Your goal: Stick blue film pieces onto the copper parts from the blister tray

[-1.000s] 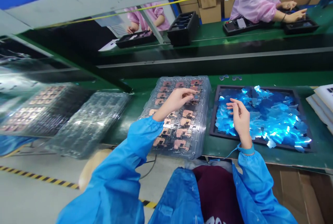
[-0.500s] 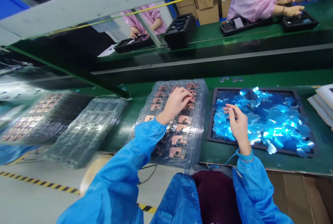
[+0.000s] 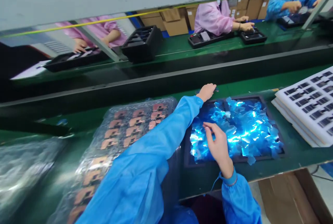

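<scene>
Nearest, L sleeve (image 3: 145, 161) slants fwd over board tray (image 3: 137, 105), copper boards (image 3: 134, 131) in rows, on L of desk (image 3: 291, 144). R hand (image 3: 218, 144) hangs over near L part of film tray (image 3: 194, 164), w/ blue film (image 3: 247, 132) below; thumb & fingertips close, can't tell if pinching anything. Foam stack (image 3: 316, 142) sits R of film tray. Beyond film tray's far L corner, L hand (image 3: 207, 92) is palm-down by small board (image 3: 216, 91), which peeks out past its fingertips; grip & long axis can't be told. Hands are apart: L nearer the board, R well back, board approx. straight fwd of it. Farther off, co-worker (image 3: 212, 17) in pink.
</scene>
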Demonstrator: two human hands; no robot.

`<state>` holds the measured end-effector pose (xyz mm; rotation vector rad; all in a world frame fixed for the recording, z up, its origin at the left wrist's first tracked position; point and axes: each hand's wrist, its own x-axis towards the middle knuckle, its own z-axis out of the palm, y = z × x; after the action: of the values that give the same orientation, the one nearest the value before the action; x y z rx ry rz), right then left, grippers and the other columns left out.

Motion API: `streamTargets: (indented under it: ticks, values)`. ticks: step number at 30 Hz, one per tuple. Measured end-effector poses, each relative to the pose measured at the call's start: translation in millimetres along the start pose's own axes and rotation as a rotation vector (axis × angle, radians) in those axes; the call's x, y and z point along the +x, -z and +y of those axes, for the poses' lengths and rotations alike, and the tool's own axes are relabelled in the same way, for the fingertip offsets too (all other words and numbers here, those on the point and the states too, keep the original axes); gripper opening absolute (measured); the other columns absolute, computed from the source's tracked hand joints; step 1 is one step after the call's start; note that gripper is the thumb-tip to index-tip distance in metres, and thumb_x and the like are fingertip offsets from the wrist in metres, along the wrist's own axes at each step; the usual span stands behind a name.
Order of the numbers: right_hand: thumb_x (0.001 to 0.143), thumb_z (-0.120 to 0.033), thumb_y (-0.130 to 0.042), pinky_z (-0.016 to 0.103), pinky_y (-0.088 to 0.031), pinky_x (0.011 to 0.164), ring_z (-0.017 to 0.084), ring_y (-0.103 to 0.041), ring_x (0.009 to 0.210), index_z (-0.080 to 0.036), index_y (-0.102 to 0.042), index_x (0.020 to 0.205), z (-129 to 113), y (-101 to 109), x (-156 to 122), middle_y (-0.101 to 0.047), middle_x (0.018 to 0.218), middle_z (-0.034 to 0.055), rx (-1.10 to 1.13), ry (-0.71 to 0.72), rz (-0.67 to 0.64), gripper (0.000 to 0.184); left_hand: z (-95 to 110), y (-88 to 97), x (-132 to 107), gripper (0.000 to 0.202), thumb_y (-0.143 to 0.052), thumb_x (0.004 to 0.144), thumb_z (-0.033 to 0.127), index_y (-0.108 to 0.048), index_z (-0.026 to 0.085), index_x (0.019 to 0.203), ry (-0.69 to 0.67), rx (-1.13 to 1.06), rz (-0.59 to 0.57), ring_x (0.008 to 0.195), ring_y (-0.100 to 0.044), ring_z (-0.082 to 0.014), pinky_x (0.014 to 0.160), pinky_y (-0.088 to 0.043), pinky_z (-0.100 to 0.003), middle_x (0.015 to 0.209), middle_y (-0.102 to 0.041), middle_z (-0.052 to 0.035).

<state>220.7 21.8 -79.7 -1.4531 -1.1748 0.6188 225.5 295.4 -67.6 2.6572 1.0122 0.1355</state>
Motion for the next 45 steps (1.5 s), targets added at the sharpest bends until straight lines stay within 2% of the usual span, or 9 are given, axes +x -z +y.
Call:
streamTargets:
  ticks: [7,15,20,23,25,29,33,40,45]
  values:
    - [0.110,-0.036,-0.051,0.041,-0.065,0.098,0.026,-0.078,0.112,-0.028,-0.077,0.122,-4.6,12.2,4.5,-0.082,0.121,0.0071,-0.012,-0.003,0.046,0.030,-9.5,-7.9,1.8,0.033,-0.065,0.096,0.010,-0.069,0.011,0.129,0.112,0.011,0.025,0.132,-0.054,-0.0358,0.109,-0.044,-0.044,0.138,-0.061,-0.0239]
    - [0.110,-0.038,-0.051,0.039,-0.067,0.090,0.026,-0.080,0.108,-0.026,-0.076,0.123,1.4,14.4,4.2,-0.082,0.119,0.0096,0.021,0.029,0.110,0.030,19.2,27.7,-6.9,0.010,-0.077,0.083,0.011,-0.072,0.016,0.089,0.049,-0.217,0.133,0.107,-0.068,-0.0305,0.104,-0.051,-0.046,0.105,-0.072,-0.0151]
    - [0.105,-0.045,-0.057,0.038,-0.067,0.084,0.025,-0.077,0.108,-0.020,-0.060,0.145,1.1,18.7,19.2,-0.075,0.133,0.0170,0.099,-0.069,0.297,0.047,28.1,52.5,-86.3,0.017,-0.075,0.091,0.034,-0.075,0.017,0.089,0.070,-0.545,0.083,0.075,-0.073,-0.0224,0.075,-0.061,-0.036,0.088,-0.078,-0.0104]
    - [0.101,-0.047,-0.065,0.034,-0.066,0.081,0.023,-0.076,0.108,-0.022,-0.057,0.148,-7.4,19.0,23.5,-0.072,0.138,0.0163,0.193,-0.070,0.229,0.055,40.2,58.8,-160.6,0.030,-0.081,0.087,0.046,-0.076,0.017,0.091,0.096,-0.916,-0.045,0.071,-0.075,-0.0233,0.069,-0.062,-0.036,0.086,-0.080,-0.0121]
    - [0.095,-0.047,-0.073,0.033,-0.066,0.077,0.023,-0.077,0.104,-0.023,-0.065,0.138,-13.7,16.0,21.3,-0.076,0.129,0.0127,0.257,-0.063,0.135,0.049,51.0,58.9,-205.1,0.031,-0.084,0.085,0.047,-0.075,0.017,0.090,0.131,-1.072,-0.089,0.074,-0.077,-0.0259,0.071,-0.063,-0.037,0.085,-0.080,-0.0117]
    - [0.087,-0.049,-0.080,0.035,-0.066,0.071,0.025,-0.079,0.090,-0.022,-0.077,0.107,-21.3,6.8,8.3,-0.082,0.101,0.0076,0.334,-0.119,0.038,0.034,64.1,50.4,-261.4,0.019,-0.078,0.087,0.037,-0.073,0.019,0.094,0.180,-0.956,0.041,0.080,-0.079,-0.0271,0.071,-0.061,-0.033,0.088,-0.078,-0.0069]
    - [0.089,-0.054,-0.078,0.036,-0.068,0.071,0.027,-0.081,0.090,-0.021,-0.081,0.109,-22.0,2.1,-2.0,-0.084,0.097,0.0074,0.401,-0.168,-0.045,0.039,62.0,39.5,-282.7,0.016,-0.074,0.086,0.026,-0.071,0.019,0.101,0.237,-0.841,0.128,0.079,-0.079,-0.0251,0.070,-0.061,-0.031,0.087,-0.077,-0.0032]
    - [0.103,-0.057,-0.061,0.032,-0.067,0.066,0.024,-0.081,0.095,-0.024,-0.081,0.119,-22.3,3.4,-3.5,-0.084,0.112,0.0066,0.316,-0.077,-0.105,0.042,56.5,34.0,-288.7,0.033,-0.082,0.087,0.039,-0.072,0.014,0.108,0.266,-1.228,0.027,0.085,-0.079,-0.0238,0.083,-0.069,-0.039,0.095,-0.080,-0.0089]
    - [0.102,-0.040,-0.069,0.034,-0.068,0.074,0.023,-0.076,0.105,-0.026,-0.081,0.112,-27.8,-0.9,-8.6,-0.079,0.115,0.0078,0.079,0.169,0.143,0.022,59.8,31.2,-289.9,0.047,-0.087,0.084,0.045,-0.077,0.013,0.116,0.275,-1.301,0.067,0.087,-0.077,-0.0239,0.086,-0.068,-0.042,0.098,-0.080,-0.0096]
